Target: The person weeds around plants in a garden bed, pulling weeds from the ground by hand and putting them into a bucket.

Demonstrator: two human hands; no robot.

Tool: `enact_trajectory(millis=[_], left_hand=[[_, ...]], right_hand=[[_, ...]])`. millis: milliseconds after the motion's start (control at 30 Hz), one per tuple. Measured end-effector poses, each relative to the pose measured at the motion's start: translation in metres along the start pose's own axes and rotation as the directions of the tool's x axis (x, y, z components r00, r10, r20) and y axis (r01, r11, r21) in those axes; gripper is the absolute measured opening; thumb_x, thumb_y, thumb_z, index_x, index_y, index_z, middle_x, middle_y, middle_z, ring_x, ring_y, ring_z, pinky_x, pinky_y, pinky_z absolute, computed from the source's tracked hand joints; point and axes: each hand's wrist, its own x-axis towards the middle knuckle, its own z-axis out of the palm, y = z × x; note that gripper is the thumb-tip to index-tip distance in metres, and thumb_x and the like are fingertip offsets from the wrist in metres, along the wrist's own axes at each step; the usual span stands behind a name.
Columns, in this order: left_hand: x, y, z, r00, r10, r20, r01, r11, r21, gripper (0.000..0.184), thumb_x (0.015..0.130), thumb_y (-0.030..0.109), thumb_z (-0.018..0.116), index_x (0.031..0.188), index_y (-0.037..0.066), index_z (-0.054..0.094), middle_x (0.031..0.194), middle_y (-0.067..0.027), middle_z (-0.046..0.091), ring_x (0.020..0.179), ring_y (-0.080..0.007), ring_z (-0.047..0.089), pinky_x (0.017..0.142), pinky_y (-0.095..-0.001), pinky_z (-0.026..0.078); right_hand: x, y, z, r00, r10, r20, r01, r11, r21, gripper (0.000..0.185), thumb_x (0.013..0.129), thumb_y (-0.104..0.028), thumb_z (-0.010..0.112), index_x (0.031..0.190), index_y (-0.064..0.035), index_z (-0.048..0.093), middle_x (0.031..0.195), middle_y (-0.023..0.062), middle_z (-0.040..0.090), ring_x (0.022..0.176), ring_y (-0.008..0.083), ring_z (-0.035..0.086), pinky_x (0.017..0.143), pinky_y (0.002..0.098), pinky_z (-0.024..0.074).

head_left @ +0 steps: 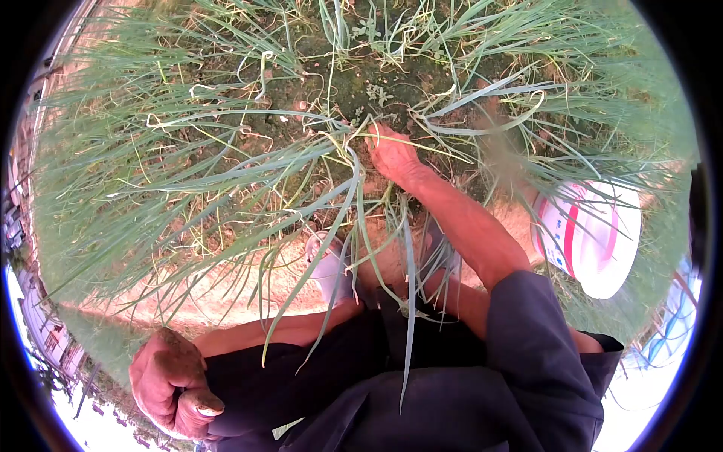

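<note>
My right hand (393,156) reaches down among the green onion plants (301,158), close to the soil. Its fingers are bent together at the base of the leaves. Thin stems cross over the fingertips, so what they grip is hidden. Long green onion leaves (355,196) fan out to the left and toward me, beside this hand. At the lower left my left hand (175,386) rests by my knee, fingers curled in and thumb bent over, with nothing visible in it. Dirt marks its skin.
A white bucket (591,233) with red and blue print stands tilted among leaves at the right. My shoe (325,260) is on the bare dirt path (218,282). Small weeds (379,94) grow in dark soil (361,79) ahead. Dense onion rows stand on both sides.
</note>
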Motion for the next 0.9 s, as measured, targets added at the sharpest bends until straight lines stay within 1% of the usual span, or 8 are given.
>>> enact_trajectory(millis=[167, 200, 300, 333, 467, 600, 800, 900], left_hand=[[0.0, 0.0, 0.001, 1.0, -0.011, -0.013, 0.011, 1.0, 0.006, 0.044, 0.078, 0.042, 0.075, 0.062, 0.007, 0.052, 0.053, -0.002, 0.043, 0.046, -0.014, 0.044, 0.044, -0.0263, 0.035], [0.001, -0.001, 0.001, 1.0, -0.006, -0.007, 0.007, 1.0, 0.022, 0.044, 0.078, 0.042, 0.075, 0.062, 0.007, 0.052, 0.053, -0.002, 0.043, 0.046, -0.0139, 0.044, 0.044, -0.0262, 0.035], [0.005, -0.001, 0.0, 1.0, -0.007, 0.017, 0.006, 0.999, 0.054, 0.044, 0.079, 0.042, 0.074, 0.062, 0.007, 0.053, 0.053, -0.002, 0.043, 0.046, -0.0135, 0.043, 0.044, -0.0257, 0.035], [0.007, 0.0, -0.001, 1.0, -0.013, 0.028, 0.012, 0.999, 0.052, 0.044, 0.079, 0.042, 0.074, 0.062, 0.007, 0.052, 0.054, -0.002, 0.043, 0.046, -0.0134, 0.043, 0.044, -0.0256, 0.035], [0.008, 0.0, 0.006, 1.0, -0.02, 0.001, 0.02, 1.0, 0.023, 0.044, 0.078, 0.041, 0.075, 0.062, 0.007, 0.052, 0.054, -0.002, 0.043, 0.046, -0.0133, 0.042, 0.045, -0.0257, 0.034], [0.012, -0.001, 0.004, 0.999, -0.024, 0.045, 0.023, 1.0, 0.015, 0.045, 0.077, 0.042, 0.076, 0.062, 0.007, 0.052, 0.055, -0.0019, 0.043, 0.046, -0.0134, 0.042, 0.044, -0.0259, 0.034], [0.011, -0.003, 0.0, 0.998, -0.033, 0.058, 0.032, 0.999, 0.03, 0.045, 0.077, 0.042, 0.076, 0.063, 0.007, 0.052, 0.055, -0.0016, 0.043, 0.046, -0.0136, 0.043, 0.044, -0.0262, 0.033], [0.01, -0.005, 0.004, 0.999, -0.017, 0.044, 0.016, 1.0, 0.009, 0.045, 0.077, 0.042, 0.076, 0.063, 0.007, 0.052, 0.055, -0.0014, 0.044, 0.046, -0.0135, 0.043, 0.044, -0.0264, 0.033]], right_hand=[[0.003, -0.02, -0.007, 0.99, 0.065, -0.122, -0.031, 0.965, 0.261, 0.026, 0.08, -0.004, 0.057, 0.105, -0.0026, 0.051, 0.096, 0.0223, 0.058, 0.086, 0.0422, 0.06, 0.07, 0.0479, 0.0517], [0.006, -0.021, -0.011, 0.992, 0.065, -0.108, -0.034, 0.965, 0.261, 0.036, 0.077, -0.001, 0.059, 0.111, 0.0009, 0.045, 0.095, 0.026, 0.057, 0.082, 0.044, 0.061, 0.067, 0.0466, 0.0542], [0.014, -0.025, -0.015, 0.978, 0.025, -0.205, 0.029, 0.966, 0.258, 0.044, 0.077, -0.002, 0.059, 0.119, 0.0003, 0.045, 0.095, 0.0267, 0.057, 0.081, 0.0437, 0.061, 0.069, 0.0457, 0.0547], [0.016, -0.025, -0.015, 0.976, 0.069, -0.208, -0.016, 0.969, 0.247, 0.046, 0.078, -0.002, 0.058, 0.123, -0.0032, 0.047, 0.096, 0.0248, 0.058, 0.082, 0.0435, 0.062, 0.071, 0.0467, 0.0544], [0.032, -0.022, -0.006, 0.989, 0.106, -0.107, -0.088, 0.983, 0.159, 0.029, 0.08, -0.006, 0.054, 0.109, -0.0074, 0.054, 0.098, 0.0203, 0.06, 0.082, 0.0426, 0.063, 0.072, 0.0482, 0.0536], [0.036, -0.021, -0.006, 0.992, 0.059, -0.108, -0.046, 0.992, 0.12, 0.022, 0.078, -0.005, 0.057, 0.099, -0.0064, 0.051, 0.097, 0.0204, 0.061, 0.082, 0.0423, 0.063, 0.072, 0.0494, 0.053], [0.031, -0.01, -0.005, 0.993, 0.02, -0.113, -0.004, 0.99, 0.14, 0.026, 0.074, 0.0, 0.059, 0.099, -0.0054, 0.051, 0.096, 0.0203, 0.06, 0.082, 0.0405, 0.064, 0.07, 0.0463, 0.0541], [0.028, -0.009, -0.01, 0.998, 0.004, -0.067, 0.012, 0.973, 0.229, 0.033, 0.075, 0.0, 0.06, 0.106, -0.007, 0.052, 0.1, 0.0213, 0.058, 0.093, 0.0422, 0.06, 0.077, 0.0471, 0.0516]])
